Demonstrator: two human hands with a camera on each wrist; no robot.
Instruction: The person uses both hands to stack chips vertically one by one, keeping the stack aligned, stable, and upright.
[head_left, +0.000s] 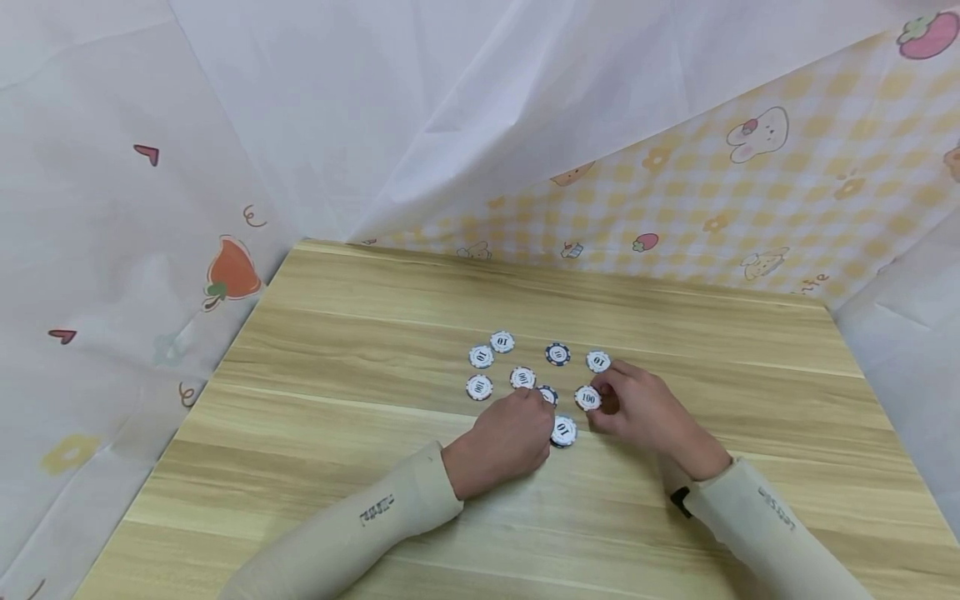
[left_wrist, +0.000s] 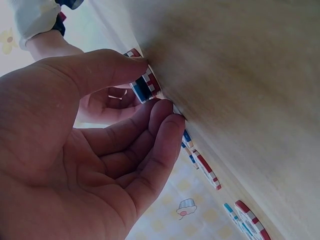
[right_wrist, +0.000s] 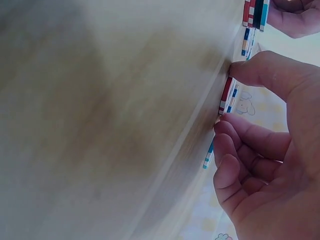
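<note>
My left hand (head_left: 510,433) holds a short stack of poker chips (head_left: 564,431) between thumb and fingertips, a white-faced 10 on top. In the left wrist view, red and dark edges show in that stack (left_wrist: 145,86). To the right, my right hand (head_left: 641,408) pinches a red-edged 100 chip (head_left: 588,397) by its rim; in the right wrist view this red-edged chip (right_wrist: 226,95) lies flat at the tabletop between thumb and fingertips. A dark-edged chip (head_left: 549,394) is partly hidden behind my left knuckles. Just beyond my right fingers lies a 10 chip (head_left: 598,361).
More chips lie flat beyond my hands: a dark-edged 10 chip (head_left: 557,354), two 100 chips, one at the left (head_left: 479,387), and a touching pair of 10 chips at the back left. White and checked cloth (head_left: 675,217) hangs behind the wooden table (head_left: 360,350).
</note>
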